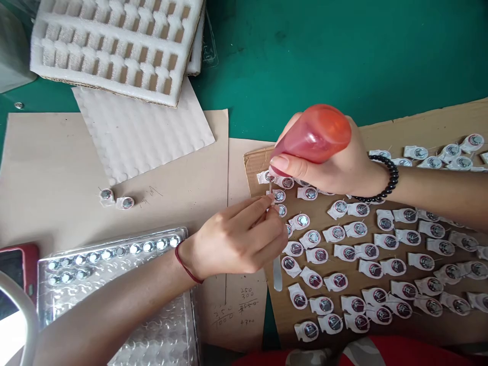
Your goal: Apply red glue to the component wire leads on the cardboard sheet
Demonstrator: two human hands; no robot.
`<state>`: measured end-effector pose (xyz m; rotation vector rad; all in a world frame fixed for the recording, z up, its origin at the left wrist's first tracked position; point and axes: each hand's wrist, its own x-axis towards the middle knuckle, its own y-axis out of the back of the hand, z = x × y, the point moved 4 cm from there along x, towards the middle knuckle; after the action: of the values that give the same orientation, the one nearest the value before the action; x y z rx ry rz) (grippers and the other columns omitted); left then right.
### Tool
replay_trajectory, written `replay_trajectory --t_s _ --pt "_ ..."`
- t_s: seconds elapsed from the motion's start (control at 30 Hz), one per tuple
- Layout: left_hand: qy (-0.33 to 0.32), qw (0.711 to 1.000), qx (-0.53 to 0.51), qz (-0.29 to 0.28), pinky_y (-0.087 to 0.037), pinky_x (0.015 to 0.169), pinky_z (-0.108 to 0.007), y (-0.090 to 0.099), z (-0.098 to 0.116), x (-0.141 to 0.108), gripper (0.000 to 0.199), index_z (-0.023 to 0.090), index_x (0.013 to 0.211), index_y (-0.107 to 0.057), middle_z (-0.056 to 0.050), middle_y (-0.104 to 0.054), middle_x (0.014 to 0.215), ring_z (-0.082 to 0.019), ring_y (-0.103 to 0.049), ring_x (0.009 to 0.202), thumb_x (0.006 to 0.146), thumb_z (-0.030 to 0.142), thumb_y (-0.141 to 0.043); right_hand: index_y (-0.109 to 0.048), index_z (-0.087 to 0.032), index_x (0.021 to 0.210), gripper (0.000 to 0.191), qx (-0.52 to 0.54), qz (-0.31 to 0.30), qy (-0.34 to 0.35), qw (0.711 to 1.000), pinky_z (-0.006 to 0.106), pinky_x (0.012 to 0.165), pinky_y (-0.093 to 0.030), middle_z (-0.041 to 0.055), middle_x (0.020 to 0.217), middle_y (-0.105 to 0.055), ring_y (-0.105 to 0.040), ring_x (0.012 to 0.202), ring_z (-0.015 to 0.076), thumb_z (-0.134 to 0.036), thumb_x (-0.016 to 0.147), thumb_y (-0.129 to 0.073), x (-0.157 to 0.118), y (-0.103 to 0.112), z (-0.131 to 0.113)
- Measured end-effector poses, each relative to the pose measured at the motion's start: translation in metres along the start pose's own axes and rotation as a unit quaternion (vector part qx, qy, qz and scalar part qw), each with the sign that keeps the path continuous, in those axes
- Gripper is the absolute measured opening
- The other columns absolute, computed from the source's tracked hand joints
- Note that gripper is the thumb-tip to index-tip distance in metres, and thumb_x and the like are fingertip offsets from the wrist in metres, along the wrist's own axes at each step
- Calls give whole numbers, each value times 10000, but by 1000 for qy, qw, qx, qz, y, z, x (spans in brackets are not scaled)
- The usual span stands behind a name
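My right hand point(328, 162), with a black bead bracelet, is wrapped round a red squeeze bottle point(320, 133). The bottle tilts with its narrow end down to the left, over a small white-backed round part point(266, 177) at the cardboard's upper left corner. Just below that end, my left hand point(244, 234) has its fingertips pinched on a thin metal tool, whose flat end point(277, 274) shows beneath the hand. Many similar round parts with fine wires lie in rows on the brown cardboard point(312, 300). The bottle's tip is partly hidden by my right thumb.
A clear plastic tray point(152, 325) with shiny round pieces lies under my left forearm. White foam trays point(110, 46) and a white sheet point(152, 132) are at the upper left. Two round parts point(125, 203) lie on brown paper. A red-cased phone point(30, 254) is at the left edge.
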<state>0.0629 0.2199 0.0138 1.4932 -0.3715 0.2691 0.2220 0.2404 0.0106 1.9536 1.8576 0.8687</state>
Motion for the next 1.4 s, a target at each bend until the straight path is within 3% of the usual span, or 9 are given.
replay_trajectory --t_s 0.33,0.9,1.07,1.4 --pt "3 1000 -4 -2 -565 830 -315 0 0 1 143 138 843 -610 -4 -623 827 -226 -611 947 703 134 -642 -557 -138 654 421 25 9 14 1000 218 616 -424 16 685 -576 -509 655 63 -557 696 -544 -1 2 2" --pt "8 999 -34 15 -587 784 -321 3 -4 3 113 124 809 -612 -17 -631 778 -226 -636 882 701 120 -643 -574 -148 668 364 22 38 21 999 220 615 -421 13 743 -603 -532 667 68 -500 741 -522 -3 4 3" --pt "13 999 -39 15 -590 776 -319 3 -4 3 100 124 804 -603 -17 -625 778 -217 -634 885 710 116 -634 -568 -150 648 286 2 32 21 999 226 588 -397 5 729 -605 -525 650 69 -430 686 -616 -4 6 3" --pt "30 998 -57 24 -596 734 -318 5 -8 2 115 113 838 -587 -31 -632 802 -220 -628 903 728 123 -619 -558 -162 691 309 -16 31 23 999 213 577 -406 -2 733 -593 -518 650 64 -467 680 -606 -6 10 4"
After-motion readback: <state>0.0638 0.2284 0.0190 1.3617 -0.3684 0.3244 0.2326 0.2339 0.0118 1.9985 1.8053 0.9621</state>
